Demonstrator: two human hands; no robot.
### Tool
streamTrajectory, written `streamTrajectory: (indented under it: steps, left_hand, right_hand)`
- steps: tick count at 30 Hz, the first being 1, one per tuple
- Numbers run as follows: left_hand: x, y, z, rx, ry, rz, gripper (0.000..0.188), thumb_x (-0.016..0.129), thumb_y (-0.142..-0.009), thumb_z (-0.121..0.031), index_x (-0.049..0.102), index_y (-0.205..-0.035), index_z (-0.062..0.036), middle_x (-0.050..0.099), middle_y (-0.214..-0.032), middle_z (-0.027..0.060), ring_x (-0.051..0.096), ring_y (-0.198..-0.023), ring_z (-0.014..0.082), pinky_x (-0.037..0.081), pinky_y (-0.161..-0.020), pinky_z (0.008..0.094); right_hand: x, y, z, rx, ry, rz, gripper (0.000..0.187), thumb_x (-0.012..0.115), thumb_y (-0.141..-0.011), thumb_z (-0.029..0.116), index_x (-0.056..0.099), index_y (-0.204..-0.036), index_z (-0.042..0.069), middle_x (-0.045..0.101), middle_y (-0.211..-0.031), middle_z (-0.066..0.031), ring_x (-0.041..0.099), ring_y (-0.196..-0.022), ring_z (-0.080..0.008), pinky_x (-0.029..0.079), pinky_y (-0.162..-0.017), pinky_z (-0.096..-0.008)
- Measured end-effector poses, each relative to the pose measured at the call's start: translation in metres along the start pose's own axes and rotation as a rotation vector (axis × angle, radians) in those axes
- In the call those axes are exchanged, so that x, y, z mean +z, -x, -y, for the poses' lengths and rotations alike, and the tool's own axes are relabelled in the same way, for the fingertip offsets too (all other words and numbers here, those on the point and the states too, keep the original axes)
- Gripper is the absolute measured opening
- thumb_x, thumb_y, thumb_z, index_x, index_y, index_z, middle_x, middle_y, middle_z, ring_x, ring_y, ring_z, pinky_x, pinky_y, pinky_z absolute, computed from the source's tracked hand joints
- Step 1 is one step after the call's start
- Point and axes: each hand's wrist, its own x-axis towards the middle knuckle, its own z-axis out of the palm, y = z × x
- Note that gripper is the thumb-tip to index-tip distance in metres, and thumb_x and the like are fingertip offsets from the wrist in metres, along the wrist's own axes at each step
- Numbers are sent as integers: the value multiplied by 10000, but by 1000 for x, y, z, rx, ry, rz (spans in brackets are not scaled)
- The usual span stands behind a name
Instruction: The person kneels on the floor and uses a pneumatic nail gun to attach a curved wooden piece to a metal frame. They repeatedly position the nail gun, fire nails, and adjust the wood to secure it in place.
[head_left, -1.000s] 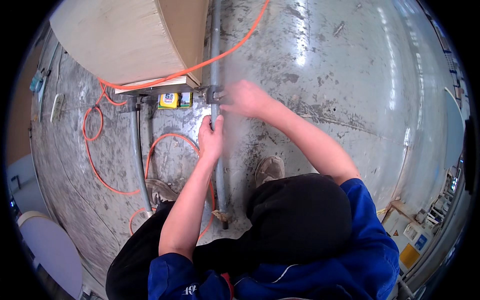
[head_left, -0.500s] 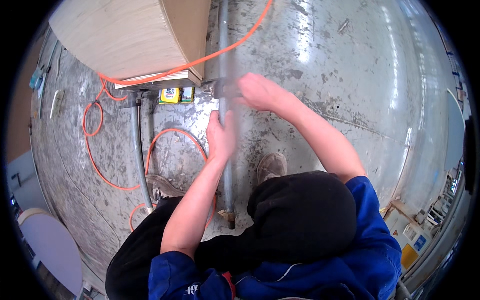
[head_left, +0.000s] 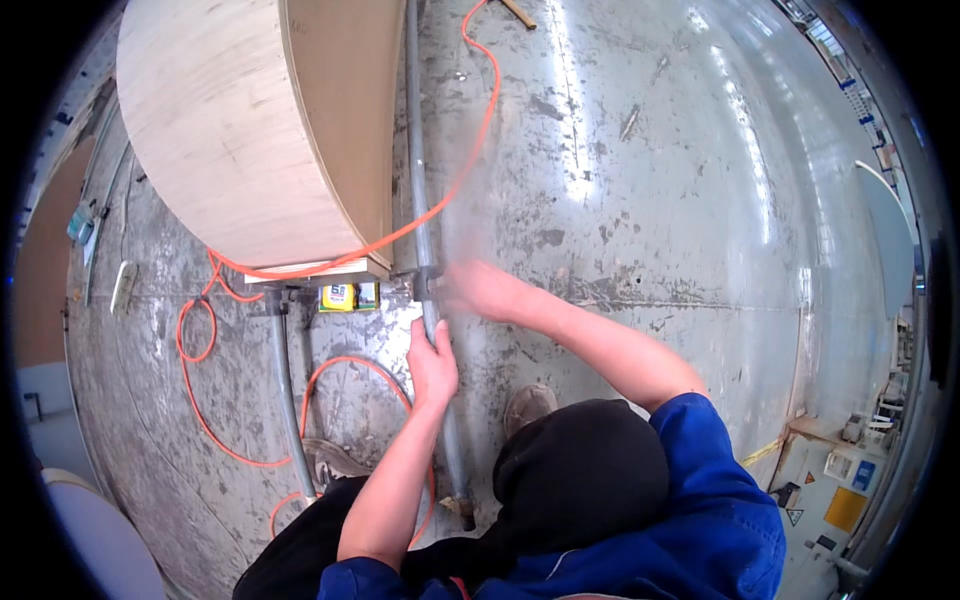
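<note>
A long grey pipe clamp (head_left: 419, 170) runs alongside a curved plywood piece (head_left: 220, 150). My left hand (head_left: 433, 365) is closed around its pipe, just below the dark clamp jaw (head_left: 424, 284). My right hand (head_left: 485, 290) is at the right side of that jaw, smeared by motion, so its fingers cannot be made out. Left of it, a second pipe clamp (head_left: 281, 370) extends from the plywood's lower edge toward my leg. Between the two clamps a yellow tape measure (head_left: 338, 297) lies close to the wood.
An orange hose (head_left: 465, 175) crosses over the long pipe and the plywood's lower edge, then loops (head_left: 200, 415) on the worn grey floor (head_left: 620, 270). At the top lies a wooden stick (head_left: 518, 13). An electrical cabinet (head_left: 815, 495) stands at the lower right.
My view has tilted up, so everything sits lower in the picture and the wooden stick shows. My left hand stays on the pipe, and my right hand remains blurred beside the jaw.
</note>
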Motion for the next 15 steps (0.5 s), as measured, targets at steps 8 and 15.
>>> streamTrajectory:
  steps: [8,15]
  left_hand:
    - [-1,1,-1,27,-29,-49,309,537,-1037,-210,546,-1251,12,692,-1038,327,674,-1002,497,515,-882,513]
    - [-3,6,-10,-19,-21,-56,311,544,-1035,-208,540,-1263,3,705,-1022,316,698,-981,474,528,-865,501]
  right_hand:
    - [-22,-3,17,-3,13,8,334,815,-833,220,649,-906,-60,699,-913,-283,677,-906,-477,558,-808,-521]
    - [-24,-4,12,-112,119,28,343,783,-876,262,657,-895,-56,692,-859,-275,679,-869,-463,558,-771,-517]
